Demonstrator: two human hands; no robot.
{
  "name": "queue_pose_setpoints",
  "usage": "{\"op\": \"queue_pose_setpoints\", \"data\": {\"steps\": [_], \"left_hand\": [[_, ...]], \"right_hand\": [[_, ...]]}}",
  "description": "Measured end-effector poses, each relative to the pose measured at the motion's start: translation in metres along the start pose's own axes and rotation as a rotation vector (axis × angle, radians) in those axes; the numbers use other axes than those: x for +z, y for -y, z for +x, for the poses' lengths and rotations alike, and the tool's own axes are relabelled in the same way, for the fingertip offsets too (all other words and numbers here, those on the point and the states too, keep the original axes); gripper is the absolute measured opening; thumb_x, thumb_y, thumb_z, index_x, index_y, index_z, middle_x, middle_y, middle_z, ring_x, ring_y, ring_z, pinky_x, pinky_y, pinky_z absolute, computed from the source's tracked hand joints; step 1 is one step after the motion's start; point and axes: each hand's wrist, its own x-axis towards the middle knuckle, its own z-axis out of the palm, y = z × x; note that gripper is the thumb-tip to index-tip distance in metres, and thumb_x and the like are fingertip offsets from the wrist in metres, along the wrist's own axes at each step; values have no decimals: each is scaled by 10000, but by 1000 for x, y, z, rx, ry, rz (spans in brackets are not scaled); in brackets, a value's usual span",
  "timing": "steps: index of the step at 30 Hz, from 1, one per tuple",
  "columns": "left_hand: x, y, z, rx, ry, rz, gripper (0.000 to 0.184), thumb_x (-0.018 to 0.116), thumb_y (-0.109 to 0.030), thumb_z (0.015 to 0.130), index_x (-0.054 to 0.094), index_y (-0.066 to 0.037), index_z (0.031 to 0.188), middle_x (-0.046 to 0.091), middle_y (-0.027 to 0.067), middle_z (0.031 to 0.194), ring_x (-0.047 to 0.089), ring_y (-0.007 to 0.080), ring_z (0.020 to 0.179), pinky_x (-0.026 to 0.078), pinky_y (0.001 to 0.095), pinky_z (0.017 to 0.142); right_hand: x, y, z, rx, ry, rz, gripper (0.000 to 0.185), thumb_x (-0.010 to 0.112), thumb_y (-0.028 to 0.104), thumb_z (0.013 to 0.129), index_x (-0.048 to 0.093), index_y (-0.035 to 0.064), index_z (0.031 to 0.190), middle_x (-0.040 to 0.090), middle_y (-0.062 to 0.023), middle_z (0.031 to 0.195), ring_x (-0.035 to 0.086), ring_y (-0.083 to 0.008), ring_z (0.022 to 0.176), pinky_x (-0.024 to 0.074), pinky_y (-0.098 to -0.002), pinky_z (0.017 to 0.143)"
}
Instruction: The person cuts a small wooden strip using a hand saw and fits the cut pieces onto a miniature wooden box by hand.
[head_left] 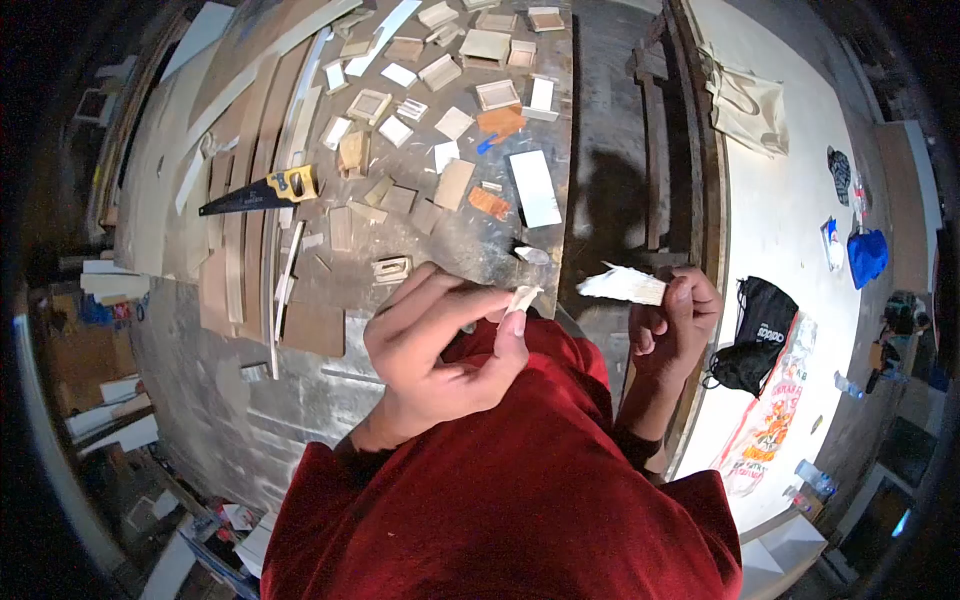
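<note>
My left hand [440, 350] is closed in a pinch, thumb against forefinger, on a small pale scrap [520, 298]; whether it is paper or wood I cannot tell. To the right, the fingers of my right hand [680, 318] grip a torn white piece [622, 285] with a ragged far end and a yellowish part near the thumb. The two pieces are apart, both held in front of my red shirt. Just beyond my left hand a small wooden frame-like piece [391, 269] lies on the worktable [470, 250]. A small whitish crumpled bit [532, 255] is near the table's right edge.
A yellow-handled handsaw [262, 190] lies across long wooden strips on the left. Several small wooden boxes and offcuts are spread over the table, with a white panel [535, 188]. On the pale surface at right are a black drawstring bag [755, 338] and a canvas tote [748, 105].
</note>
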Motion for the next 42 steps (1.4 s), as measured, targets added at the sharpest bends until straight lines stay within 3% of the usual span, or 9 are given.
{"op": "queue_pose_setpoints", "data": {"steps": [3, 14, 21, 23, 27, 30, 38, 40, 42], "left_hand": [[-2, 3, -3, 79, -41, 56, 250, 760, 1, 660, 733, -32, 906, 664, 64, 775, 601, 200, 624, 488, 285, 578], [-13, 0, -7, 150, -67, 107, 298, 791, 12, 633, 754, -33, 925, 662, 51, 777, 576, 190, 585, 473, 276, 539], [-15, -10, -12, -246, 7, -201, 131, 740, 29, 817, 719, -4, 942, 697, 55, 822, 591, 74, 663, 452, 227, 592], [-12, -8, -15, -570, 3, -627, 117, 702, 29, 881, 690, 20, 997, 698, 43, 865, 586, 54, 702, 464, 216, 631], [-13, 0, -18, -723, 107, -927, 119, 660, -34, 944, 644, 26, 1045, 676, 34, 866, 552, 50, 683, 438, 207, 616], [-8, 0, -18, -759, 125, -1002, 122, 642, -46, 953, 627, 15, 1057, 670, 43, 873, 540, 51, 668, 423, 209, 592], [-8, 0, -18, -695, 77, -1037, 117, 645, 11, 922, 599, 15, 1029, 675, 81, 932, 612, 85, 754, 495, 224, 589], [-6, 1, -16, -681, 28, -904, 181, 649, -19, 884, 556, -6, 1038, 678, 125, 914, 676, 167, 760, 567, 273, 603], [-4, 4, -17, -668, 11, -895, 185, 645, -4, 877, 554, 0, 1039, 676, 128, 924, 687, 174, 767, 590, 286, 624]], "right_hand": [[-3, 3, -2, 43, -86, 43, 237, 660, 160, 980, 569, 4, 827, 493, -15, 597, 401, -62, 406, 329, -213, 328], [1, 0, -5, 50, -27, 14, 301, 644, 250, 1000, 548, 32, 815, 436, 8, 540, 380, -58, 377, 299, -209, 318], [-2, -2, -8, 25, -2, 3, 297, 648, 250, 1000, 559, 15, 843, 431, 15, 555, 391, -59, 389, 332, -227, 317], [0, -1, -9, -27, 9, -7, 294, 655, 258, 996, 572, 2, 877, 442, 15, 566, 404, -60, 399, 356, -234, 328], [5, -2, -16, -91, -56, -79, 311, 679, 275, 981, 579, -7, 899, 501, -10, 585, 438, -68, 410, 369, -234, 343], [2, -11, -15, -277, 72, -141, 290, 635, 259, 1004, 585, -22, 955, 509, -27, 614, 423, -54, 397, 354, -216, 297], [2, -11, -14, -189, 21, -57, 250, 603, 230, 1023, 591, -18, 989, 490, -23, 584, 422, -76, 383, 350, -228, 299], [4, -10, -13, -182, 29, -51, 251, 589, 233, 1031, 589, -17, 1003, 487, -25, 575, 418, -84, 376, 348, -228, 301], [9, -8, -12, -153, 31, -92, 279, 529, 267, 1058, 581, -7, 1044, 484, -42, 562, 402, -98, 359, 344, -230, 306]]}}
